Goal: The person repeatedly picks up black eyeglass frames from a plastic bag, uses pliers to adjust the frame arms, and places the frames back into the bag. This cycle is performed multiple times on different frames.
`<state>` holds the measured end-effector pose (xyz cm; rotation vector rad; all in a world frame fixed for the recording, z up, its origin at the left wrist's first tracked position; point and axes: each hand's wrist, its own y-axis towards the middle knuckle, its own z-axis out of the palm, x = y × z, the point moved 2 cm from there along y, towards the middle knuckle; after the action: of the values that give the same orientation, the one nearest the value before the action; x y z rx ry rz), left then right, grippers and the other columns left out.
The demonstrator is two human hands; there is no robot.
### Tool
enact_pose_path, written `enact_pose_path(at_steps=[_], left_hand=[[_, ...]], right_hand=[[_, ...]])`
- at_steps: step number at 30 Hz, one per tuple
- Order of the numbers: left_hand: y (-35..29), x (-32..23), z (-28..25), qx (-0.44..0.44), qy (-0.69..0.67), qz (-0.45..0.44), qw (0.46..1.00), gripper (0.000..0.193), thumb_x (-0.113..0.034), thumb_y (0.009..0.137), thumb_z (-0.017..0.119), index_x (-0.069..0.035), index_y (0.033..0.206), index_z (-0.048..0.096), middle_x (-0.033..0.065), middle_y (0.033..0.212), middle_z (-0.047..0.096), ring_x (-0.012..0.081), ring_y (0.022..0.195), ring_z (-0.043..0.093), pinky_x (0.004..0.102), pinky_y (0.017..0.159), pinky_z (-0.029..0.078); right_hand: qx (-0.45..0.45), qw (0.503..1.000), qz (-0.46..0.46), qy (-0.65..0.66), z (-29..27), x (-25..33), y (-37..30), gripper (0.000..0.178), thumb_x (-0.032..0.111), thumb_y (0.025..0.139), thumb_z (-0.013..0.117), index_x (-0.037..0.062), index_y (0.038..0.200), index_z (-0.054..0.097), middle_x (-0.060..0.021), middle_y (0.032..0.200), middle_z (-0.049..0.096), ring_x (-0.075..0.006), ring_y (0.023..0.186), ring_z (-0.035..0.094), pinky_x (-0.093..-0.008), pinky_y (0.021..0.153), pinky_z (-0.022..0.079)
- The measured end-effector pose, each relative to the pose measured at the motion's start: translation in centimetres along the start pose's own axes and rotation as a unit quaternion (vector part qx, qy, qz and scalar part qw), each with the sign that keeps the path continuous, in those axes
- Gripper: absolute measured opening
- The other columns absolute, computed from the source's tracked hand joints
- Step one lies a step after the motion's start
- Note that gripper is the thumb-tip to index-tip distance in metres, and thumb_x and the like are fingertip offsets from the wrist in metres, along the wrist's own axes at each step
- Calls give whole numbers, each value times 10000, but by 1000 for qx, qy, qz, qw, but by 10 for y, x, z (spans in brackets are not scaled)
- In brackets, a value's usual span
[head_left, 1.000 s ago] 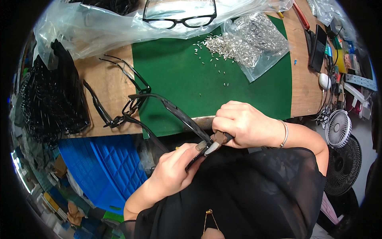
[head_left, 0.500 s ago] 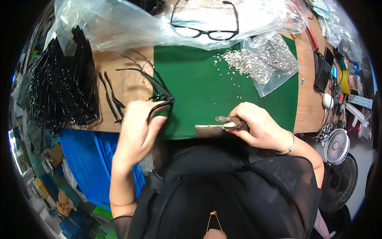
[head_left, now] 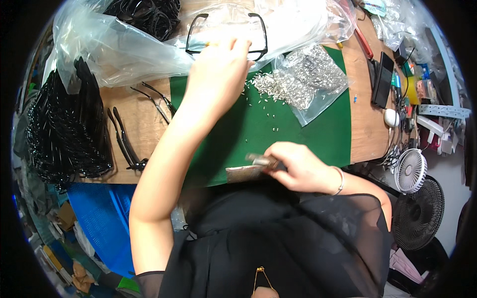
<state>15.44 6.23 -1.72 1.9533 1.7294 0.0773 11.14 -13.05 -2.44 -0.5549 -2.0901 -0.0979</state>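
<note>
My left hand (head_left: 218, 74) reaches to the far side, its fingers closed over the front of a black eyeglass frame (head_left: 263, 35). The frame's temples point away from me, and the hand hides its middle. Near the front edge of the green mat (head_left: 223, 144), my right hand (head_left: 300, 169) is closed around a small worn pair of pliers (head_left: 266, 161), blurred by motion, jaws to the left. Under the pliers is a flat, brownish textured strip (head_left: 243, 174). Loose black temples (head_left: 124, 139) lie on the wood at left, with thinner ones (head_left: 156, 102) farther back.
A clear bag (head_left: 318, 79) of small silvery parts spills a pile (head_left: 268, 85) onto the mat. Bundled black temples (head_left: 69, 129) stand at left. Clear plastic sheeting (head_left: 124, 54) covers the far side. A phone (head_left: 382, 79), cables and fans (head_left: 411, 170) are at right; a blue crate (head_left: 99, 218) is below left.
My left hand has gone from the near left, where it held black eyeglasses, to the far side over the frame on the plastic. My right hand keeps the pliers near the front edge.
</note>
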Motion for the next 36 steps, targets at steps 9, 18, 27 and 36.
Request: enact_pose_path(at_steps=[9,18,27,36], left_hand=[[8,-12,-80,-119,-213,-93,965,297,-70,909,405,-62,1200,462,104,944,612,87,675,545,198,578,458],[-73,-34,-148,-60,-213,-232,947,176,49,783,502,47,938,585,151,1056,522,123,789,543,201,666,454],[-101,-37,-155,45,-490,-412,767,437,-168,766,509,118,1081,409,202,786,595,180,553,555,284,640,502],[-125,-89,-36,-18,-653,-347,673,855,88,721,611,-80,1344,50,204,1109,503,60,672,528,182,670,438]], right_hand=[[-107,989,93,-49,-24,-36,-18,118,59,709,579,34,802,510,-139,726,556,-307,708,566,-370,647,458],[-194,958,104,-186,2,-53,13,153,125,726,609,25,792,513,-135,715,519,-318,679,527,-403,602,408],[-215,972,95,-28,1,-51,9,144,116,767,591,-5,811,527,-170,726,554,-333,701,558,-391,620,432],[-150,956,156,198,-13,0,-21,148,136,824,582,0,824,524,-47,642,507,-94,599,460,-248,558,398]])
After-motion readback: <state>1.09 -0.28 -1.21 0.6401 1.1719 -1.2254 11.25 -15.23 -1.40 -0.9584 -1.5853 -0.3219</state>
